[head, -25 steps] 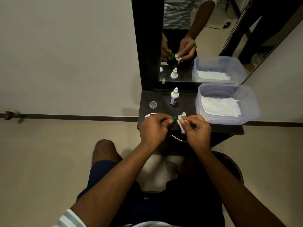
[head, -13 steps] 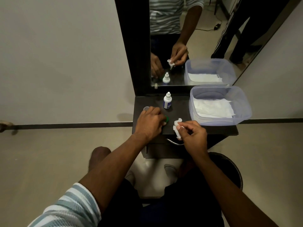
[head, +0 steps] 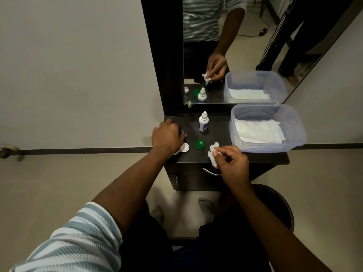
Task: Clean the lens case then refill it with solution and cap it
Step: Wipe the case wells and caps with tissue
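Observation:
The white lens case lies on the dark tabletop, partly under my left wrist. A green cap lies loose beside it, open side up. My left hand is at the table's left end, and its fingers curl down around a small clear cap that barely shows. My right hand hovers at the front edge and pinches a crumpled white tissue. The white solution bottle stands capped near the mirror.
A clear plastic tub with white tissues fills the table's right side. A mirror stands behind the table. A drawer handle sits below the front edge, and a dark bin stands on the floor at the right.
My left hand set the green cap down on the table and moved left and back to the clear cap. My right hand kept the tissue and barely moved.

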